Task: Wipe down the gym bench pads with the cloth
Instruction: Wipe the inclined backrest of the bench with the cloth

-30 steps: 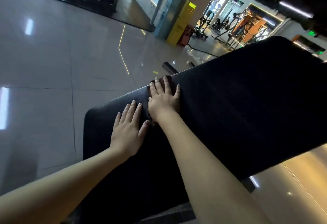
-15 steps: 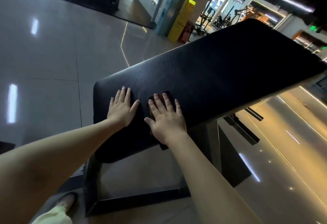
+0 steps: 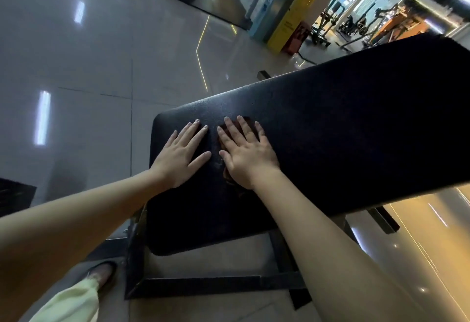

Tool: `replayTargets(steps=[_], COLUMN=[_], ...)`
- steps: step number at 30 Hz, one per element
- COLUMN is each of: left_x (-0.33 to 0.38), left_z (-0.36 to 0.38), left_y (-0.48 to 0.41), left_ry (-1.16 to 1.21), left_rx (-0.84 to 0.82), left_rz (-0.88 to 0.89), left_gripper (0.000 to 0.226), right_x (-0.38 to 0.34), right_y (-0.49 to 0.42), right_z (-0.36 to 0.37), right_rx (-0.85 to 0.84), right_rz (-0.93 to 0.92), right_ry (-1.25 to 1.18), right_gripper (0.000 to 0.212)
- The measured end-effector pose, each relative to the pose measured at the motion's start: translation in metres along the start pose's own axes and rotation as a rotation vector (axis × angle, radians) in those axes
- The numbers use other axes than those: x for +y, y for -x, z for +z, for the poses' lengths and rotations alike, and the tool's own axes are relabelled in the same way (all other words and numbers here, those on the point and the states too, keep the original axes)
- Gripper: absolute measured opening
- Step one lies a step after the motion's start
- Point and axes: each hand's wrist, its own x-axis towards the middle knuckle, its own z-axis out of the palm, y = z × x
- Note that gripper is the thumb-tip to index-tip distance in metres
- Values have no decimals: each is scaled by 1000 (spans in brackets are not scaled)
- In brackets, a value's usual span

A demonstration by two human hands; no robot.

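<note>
While flat left hand (image 3: 178,159) presses pad (image 3: 330,131), flat right hand (image 3: 246,159) covers cloth (image 3: 230,180), frame (image 3: 203,286) below

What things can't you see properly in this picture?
All from the head view:
- cloth: mostly hidden under the flat right hand; only dark edges peek out, so its full shape is unknown.
- bench pad: its far end is cut off by the picture's right edge, and it is too dark to tell wiped parts from unwiped.
- yellow stand: the writing is too small to read.
- gym machines: far off, small and blurry.
</note>
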Motion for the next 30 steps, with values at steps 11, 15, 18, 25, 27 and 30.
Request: replayTargets(steps=[11, 15, 18, 25, 27, 30], left_x=[-35, -35, -32, -32, -28, -16], left_z=[5, 7, 4, -1, -2, -2], left_y=[-37, -33, -28, -7, 0, 14], left_ry=[44, 53, 57, 58, 65, 87], left_rx=[92, 86, 51, -53, -54, -40], left_rz=[-219, -260, -295, -312, -319, -338], left_gripper=[89, 91, 96, 67, 63, 64], right_x=[-29, -37, -41, -58, -62, -70], right_y=[-143, -164, -153, -65, -33, 14], right_z=[-11, -14, -14, -3, 1, 11], right_rx=[1, -17, -36, -70, -66, -49], right_rz=[52, 74, 86, 86, 90, 93], right_ry=[-8, 13, 16, -62, -72, -75], right_gripper=[58, 58, 59, 61, 61, 61])
